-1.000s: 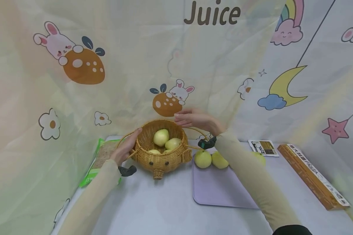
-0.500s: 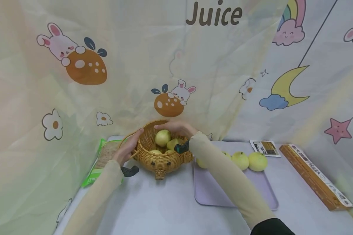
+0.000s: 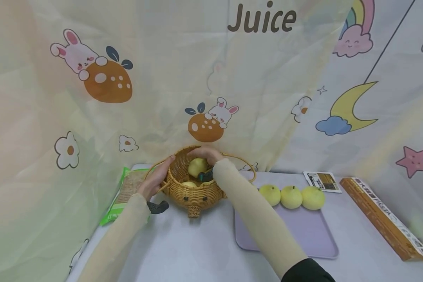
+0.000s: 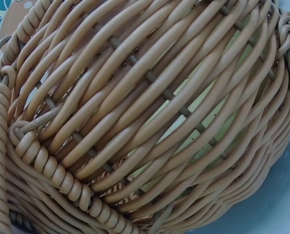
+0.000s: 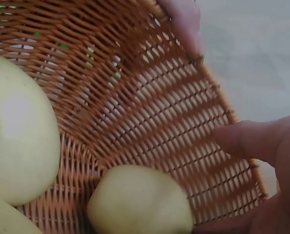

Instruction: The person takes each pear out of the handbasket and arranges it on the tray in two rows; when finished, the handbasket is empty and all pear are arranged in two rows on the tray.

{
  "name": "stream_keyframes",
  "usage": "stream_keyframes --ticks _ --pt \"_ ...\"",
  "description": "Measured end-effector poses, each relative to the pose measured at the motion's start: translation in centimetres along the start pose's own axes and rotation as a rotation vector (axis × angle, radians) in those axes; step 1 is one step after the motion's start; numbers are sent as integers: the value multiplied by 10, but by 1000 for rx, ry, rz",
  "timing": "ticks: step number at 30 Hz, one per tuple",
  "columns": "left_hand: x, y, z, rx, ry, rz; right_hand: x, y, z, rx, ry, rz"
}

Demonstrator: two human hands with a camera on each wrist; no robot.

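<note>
A wicker basket (image 3: 195, 192) with an animal face and two looped handles stands at the back middle. Several yellow-green pears (image 3: 197, 167) lie inside. My left hand (image 3: 156, 178) rests along the basket's left side within the handle loop; in the right wrist view its fingers (image 5: 185, 24) lie along the outside of the rim. Reaching over the basket, my right hand (image 3: 208, 154) has its thumb extended inside the far rim and its other fingers low beside a pear (image 5: 140, 202). Part of those fingers is hidden. The left wrist view is filled by woven wall.
A purple tray (image 3: 310, 235) lies right of the basket, with three pears (image 3: 291, 196) along its back, partly under my right sleeve. Behind it is a small sachet (image 3: 323, 182). A long brown box (image 3: 382, 219) lies far right. A green-edged bag (image 3: 125, 188) lies left.
My right hand has moved left from above the basket's right rim and dipped into it. My left hand stays at the basket's side. The view has shifted slightly.
</note>
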State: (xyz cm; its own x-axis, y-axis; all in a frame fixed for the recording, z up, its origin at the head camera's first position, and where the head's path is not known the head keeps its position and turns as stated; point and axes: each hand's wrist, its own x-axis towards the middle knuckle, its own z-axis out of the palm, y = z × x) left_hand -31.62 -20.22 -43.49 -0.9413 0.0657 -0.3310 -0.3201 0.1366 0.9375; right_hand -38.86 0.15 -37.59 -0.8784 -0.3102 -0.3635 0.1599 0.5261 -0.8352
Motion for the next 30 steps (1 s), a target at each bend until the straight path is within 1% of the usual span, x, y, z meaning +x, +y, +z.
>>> stream_keyframes --ticks 2,4,10,13,16,17,19,21,24,27,30 --pt "0 1 0 -8 -2 1 2 2 2 -16 21 9" --pt "0 1 0 -20 -6 1 3 3 5 -58 29 22" --pt "0 0 1 -24 4 -4 5 2 10 -241 7 89" --pt "-1 0 1 -18 10 -7 3 3 11 -364 22 88" --pt "-1 1 1 -9 21 -10 -1 3 13 -478 54 82" --pt "-1 1 1 -5 24 -10 -2 3 14 -496 65 80" --pt "-1 2 0 -1 30 -9 -3 3 14 -499 76 83" --pt "0 2 1 -10 30 -9 -3 1 14 -493 67 92" --pt "1 2 1 -20 32 -6 -2 -1 13 -498 34 113" --pt "3 1 2 -30 24 -4 -1 -3 13 -552 -9 128" --pt "3 0 2 -34 22 -7 1 -3 16 -579 -54 127"
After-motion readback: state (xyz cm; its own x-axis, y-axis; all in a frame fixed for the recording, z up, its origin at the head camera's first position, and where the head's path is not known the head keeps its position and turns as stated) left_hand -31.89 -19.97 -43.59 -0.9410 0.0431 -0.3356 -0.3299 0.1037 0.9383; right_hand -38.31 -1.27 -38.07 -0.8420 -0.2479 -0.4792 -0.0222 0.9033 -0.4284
